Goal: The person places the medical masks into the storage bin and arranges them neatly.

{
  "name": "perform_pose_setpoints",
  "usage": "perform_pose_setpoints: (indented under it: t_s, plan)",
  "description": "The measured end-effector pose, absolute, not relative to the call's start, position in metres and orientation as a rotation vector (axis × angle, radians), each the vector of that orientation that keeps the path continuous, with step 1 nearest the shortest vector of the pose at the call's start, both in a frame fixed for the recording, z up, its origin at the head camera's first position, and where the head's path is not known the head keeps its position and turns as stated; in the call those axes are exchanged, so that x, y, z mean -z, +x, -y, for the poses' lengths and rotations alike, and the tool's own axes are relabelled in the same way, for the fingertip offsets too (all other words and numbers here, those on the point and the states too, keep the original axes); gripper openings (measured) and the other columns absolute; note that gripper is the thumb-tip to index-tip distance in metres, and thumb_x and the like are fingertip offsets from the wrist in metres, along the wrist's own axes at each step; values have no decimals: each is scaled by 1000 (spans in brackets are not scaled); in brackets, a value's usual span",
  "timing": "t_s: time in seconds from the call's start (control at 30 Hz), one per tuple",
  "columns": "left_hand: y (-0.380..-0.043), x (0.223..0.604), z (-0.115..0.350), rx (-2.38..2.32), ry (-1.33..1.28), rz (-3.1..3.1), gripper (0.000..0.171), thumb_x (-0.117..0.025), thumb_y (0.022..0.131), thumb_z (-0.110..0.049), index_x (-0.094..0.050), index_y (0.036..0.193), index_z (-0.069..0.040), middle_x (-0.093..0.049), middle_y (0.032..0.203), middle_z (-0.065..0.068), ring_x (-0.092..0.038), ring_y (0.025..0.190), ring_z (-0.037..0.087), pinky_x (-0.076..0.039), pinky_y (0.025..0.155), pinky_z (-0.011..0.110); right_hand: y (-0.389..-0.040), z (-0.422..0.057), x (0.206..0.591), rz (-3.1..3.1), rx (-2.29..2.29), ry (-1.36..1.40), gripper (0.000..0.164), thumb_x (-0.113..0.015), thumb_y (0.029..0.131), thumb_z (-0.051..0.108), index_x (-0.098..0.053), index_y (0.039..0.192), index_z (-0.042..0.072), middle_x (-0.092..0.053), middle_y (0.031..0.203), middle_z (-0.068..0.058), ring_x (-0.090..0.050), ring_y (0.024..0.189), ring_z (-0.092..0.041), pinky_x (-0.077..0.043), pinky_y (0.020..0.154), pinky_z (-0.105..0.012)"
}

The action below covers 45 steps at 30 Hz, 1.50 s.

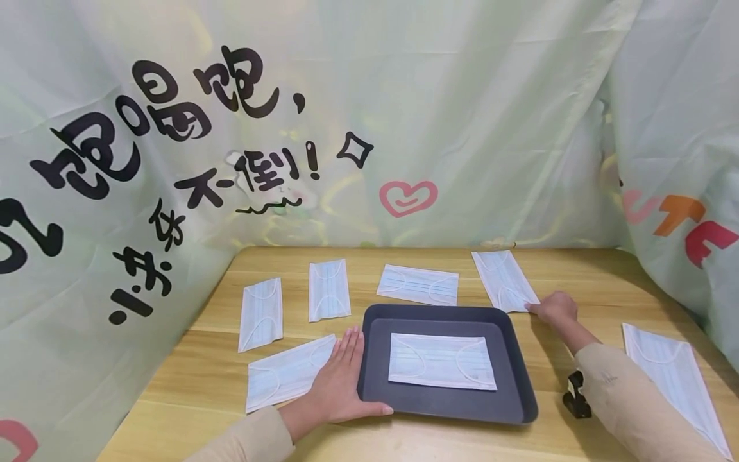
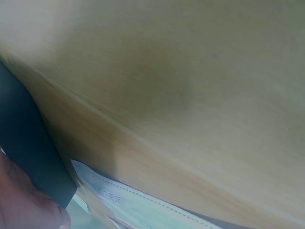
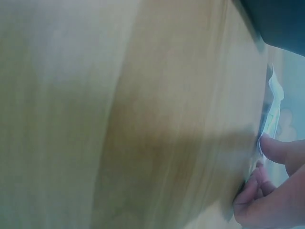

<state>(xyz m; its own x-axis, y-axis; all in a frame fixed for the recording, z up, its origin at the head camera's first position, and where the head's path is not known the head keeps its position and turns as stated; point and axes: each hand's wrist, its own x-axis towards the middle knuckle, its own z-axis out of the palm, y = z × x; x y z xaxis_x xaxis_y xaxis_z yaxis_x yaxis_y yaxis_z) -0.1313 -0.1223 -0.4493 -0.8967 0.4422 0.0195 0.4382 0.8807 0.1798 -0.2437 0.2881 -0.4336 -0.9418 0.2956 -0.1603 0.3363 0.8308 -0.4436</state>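
Observation:
A dark grey tray stands on the table with a light-blue face mask lying flat in it. My left hand rests against the tray's left rim, fingers straight and thumb along the front edge. Partly behind that hand lies another mask, also seen in the left wrist view. Behind the tray's right corner, my right hand pinches the near right corner of a mask on the table. In the right wrist view the thumb is at this mask's edge, with the other fingers curled beneath.
More masks lie about the tray: one at the far left, one upright at the back, one sideways, and one at the right. A small black object shows beside the right sleeve. Printed curtains enclose the wooden table.

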Motion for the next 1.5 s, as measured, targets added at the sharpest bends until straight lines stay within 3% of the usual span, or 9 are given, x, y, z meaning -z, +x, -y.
perform_pose_setpoints:
  t_s: [0.37, 0.67, 0.77, 0.9, 1.0, 1.2, 1.3, 1.4, 1.5]
  plan:
    - [-130, 448, 124, -282, 723, -3036, 124, -46, 62, -83, -10, 143, 3, -7, 152, 18, -8, 140, 30, -18, 113, 42, -236, -287, 436, -2980, 936, 497, 36, -57, 81, 20, -59, 84, -15, -59, 80, -28, -51, 70, -32, -36, 56, -28]
    - [-131, 450, 123, -301, 732, -3036, 124, -46, 61, -84, -10, 143, 3, -7, 151, 19, -8, 140, 31, -18, 113, 43, -222, -297, 440, -3045, 1080, 564, 34, -47, 86, 17, -54, 86, -17, -55, 81, -31, -49, 76, -40, -36, 62, -36]
    - [-131, 450, 123, -312, 728, -3028, 124, -46, 62, -83, -10, 143, 3, -7, 151, 19, -7, 140, 30, -18, 113, 43, -219, -299, 441, -3069, 1184, 637, 32, -50, 86, 16, -56, 85, -15, -56, 77, -28, -50, 70, -32, -34, 59, -31]
    - [-131, 450, 122, -316, 718, -3021, 124, -45, 62, -84, -10, 144, 2, -7, 151, 19, -5, 141, 30, -17, 113, 43, -217, -302, 442, -3122, 1289, 716, 30, -53, 86, 16, -60, 88, -13, -59, 72, -22, -46, 55, -12, -35, 52, -22]
    - [-130, 450, 122, -307, 716, -3021, 124, -45, 62, -84, -11, 143, 2, -7, 151, 19, -6, 141, 30, -17, 113, 42, -218, -304, 443, -3145, 1336, 757, 30, -52, 87, 17, -60, 90, -12, -60, 70, -21, -41, 53, -3, -34, 51, -19]
    - [-129, 450, 122, -303, 700, -3003, 124, -44, 62, -84, -11, 143, 2, -6, 151, 19, -6, 141, 30, -16, 113, 42, -217, -304, 444, -3154, 1404, 880, 29, -45, 89, 17, -55, 94, -10, -58, 80, -26, -46, 63, -17, -33, 58, -23]
    - [-129, 450, 122, -311, 694, -3003, 124, -45, 62, -84, -11, 143, 2, -6, 151, 19, -5, 141, 30, -16, 113, 42, -217, -305, 443, -3172, 1452, 926, 30, -44, 89, 17, -55, 97, -9, -57, 75, -21, -43, 59, -4, -32, 60, -24]
    - [-130, 450, 122, -311, 696, -3010, 124, -45, 62, -84, -11, 143, 2, -7, 151, 19, -6, 141, 30, -17, 113, 42, -218, -306, 443, -3211, 1478, 938, 29, -43, 90, 16, -54, 98, -9, -56, 76, -23, -45, 61, -8, -32, 61, -26]
    - [-130, 449, 122, -310, 699, -3016, 123, -45, 62, -84, -11, 143, 3, -7, 151, 19, -6, 141, 30, -16, 113, 42, -218, -307, 440, -3255, 1503, 934, 26, -43, 90, 13, -52, 98, -9, -53, 77, -21, -40, 60, 1, -31, 61, -25]
